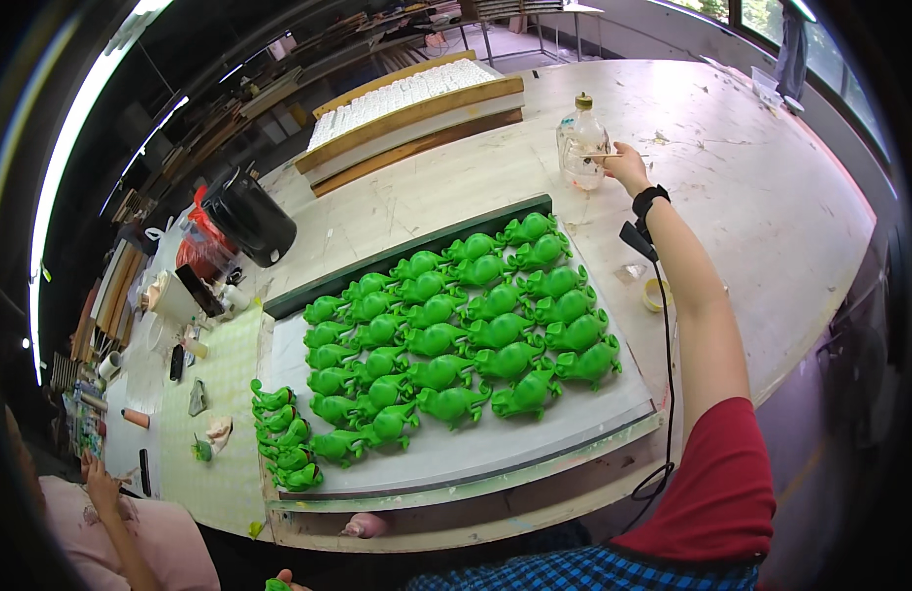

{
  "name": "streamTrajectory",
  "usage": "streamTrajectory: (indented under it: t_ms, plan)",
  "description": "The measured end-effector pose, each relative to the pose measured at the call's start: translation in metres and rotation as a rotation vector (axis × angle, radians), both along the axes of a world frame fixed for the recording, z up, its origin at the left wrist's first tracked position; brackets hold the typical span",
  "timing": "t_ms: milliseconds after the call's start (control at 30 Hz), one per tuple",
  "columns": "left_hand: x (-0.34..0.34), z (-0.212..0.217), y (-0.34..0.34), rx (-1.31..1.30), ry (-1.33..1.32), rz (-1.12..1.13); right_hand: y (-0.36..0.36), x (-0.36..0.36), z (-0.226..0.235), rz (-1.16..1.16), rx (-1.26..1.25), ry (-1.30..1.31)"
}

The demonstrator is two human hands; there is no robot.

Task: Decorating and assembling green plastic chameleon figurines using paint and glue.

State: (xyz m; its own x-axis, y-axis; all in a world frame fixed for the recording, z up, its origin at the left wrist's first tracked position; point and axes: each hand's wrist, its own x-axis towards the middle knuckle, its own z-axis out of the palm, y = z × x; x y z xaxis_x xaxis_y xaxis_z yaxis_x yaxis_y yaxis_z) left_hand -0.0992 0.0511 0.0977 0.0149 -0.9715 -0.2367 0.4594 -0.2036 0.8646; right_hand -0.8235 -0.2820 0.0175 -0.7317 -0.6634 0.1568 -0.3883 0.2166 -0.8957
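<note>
My right hand (628, 167) reaches far across the table and pinches a thin brush (604, 156), whose tip meets a clear bottle (582, 148) with a yellowish cap. A black band and cable run along that wrist. Only the fingertips of my left hand (288, 578) show at the bottom edge, closed around a small green figure (274, 585). Between the hands lies a grey board (535, 433) carrying several rows of green frog-like figures (456, 335). More green figures (283, 438) stand off its left end.
Another person in pink sits at the lower left, one hand (101, 481) at the table edge. A black container (249, 217), small jars and tools crowd the left side. Trays of white pieces (406, 94) lie at the back. A small yellow cup (655, 294) stands by my forearm.
</note>
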Motion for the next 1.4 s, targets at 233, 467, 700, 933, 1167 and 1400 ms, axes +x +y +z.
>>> streamTrajectory:
  t_ms: [233,467,700,933,1167,1400]
  plan:
    - [-0.005,0.0,-0.01,0.003,0.005,-0.078,0.085,0.027,0.079,0.289,-0.185,-0.308]
    - [-0.012,-0.004,-0.026,0.033,-0.022,-0.304,0.242,0.074,0.085,0.398,0.085,0.083]
    - [-0.014,-0.014,-0.033,-0.031,0.085,-0.511,0.252,0.095,0.006,0.246,0.152,0.032]
    - [-0.015,-0.027,-0.036,0.013,0.037,-0.525,0.288,0.018,-0.035,0.117,0.048,0.192]
    - [-0.004,-0.047,-0.047,0.097,-0.067,-0.757,0.339,0.15,0.017,0.235,-0.184,0.261]
    - [0.012,-0.071,-0.052,0.065,-0.007,-0.839,0.346,0.465,0.016,0.982,-0.354,-0.644]
